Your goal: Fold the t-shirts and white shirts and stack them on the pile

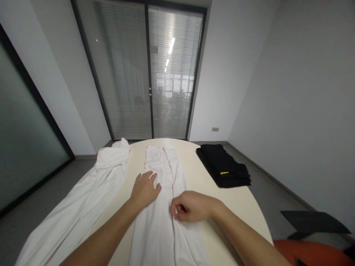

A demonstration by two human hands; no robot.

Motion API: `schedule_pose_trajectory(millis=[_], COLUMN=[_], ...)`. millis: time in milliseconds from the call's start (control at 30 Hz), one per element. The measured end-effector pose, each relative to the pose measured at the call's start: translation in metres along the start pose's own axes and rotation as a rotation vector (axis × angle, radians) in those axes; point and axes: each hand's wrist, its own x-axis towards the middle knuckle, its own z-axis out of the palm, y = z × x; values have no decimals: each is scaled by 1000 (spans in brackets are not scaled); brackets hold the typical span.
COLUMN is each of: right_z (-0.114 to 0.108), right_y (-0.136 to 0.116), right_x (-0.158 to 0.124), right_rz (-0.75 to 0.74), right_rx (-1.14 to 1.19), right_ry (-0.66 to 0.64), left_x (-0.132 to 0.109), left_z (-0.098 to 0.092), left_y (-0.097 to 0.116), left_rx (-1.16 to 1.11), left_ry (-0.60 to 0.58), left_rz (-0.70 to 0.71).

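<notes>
A long white garment (163,229) lies lengthwise down the middle of the table, with two long parts side by side and a seam or fold line between them. On its left edge rests my left hand (146,187), palm down with the fingers spread. My right hand (192,207) is closed over the garment's right part, fingertips curled and pinching at the fold line. The exact grip of those fingertips is partly hidden. Toward me, the garment's near end runs out of view.
More white cloth (91,188) lies heaped along the table's left side, hanging toward me. A stack of folded black garments (223,166) with a yellow mark sits at the right on the pale round table (191,157). An orange and black chair (310,251) stands at lower right.
</notes>
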Motion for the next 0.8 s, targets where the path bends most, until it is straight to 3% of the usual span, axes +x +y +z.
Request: schedule_pose_trajectory(millis=[167,300,467,633,733,800], right_z=[0,10,24,34,30,24], right_y=[-8,-6,5,20,35,47], right_x=[3,9,14,19,28,35], right_rz=[-86,-142,135,314,358,392], right_rx=[8,-112,-235,-229,-226,-230], right_ry=[116,162,376,281,299,332], left_x=[8,12,6,3,11,16], left_z=[15,12,-7,-4,6,9], left_y=[-2,-3,9,14,5,-1], left_rx=[-27,-18,60,11,-66,-96], left_ry=[-62,-62,27,-36,-150,-153], left_rz=[-3,-1,-69,-17,20,16])
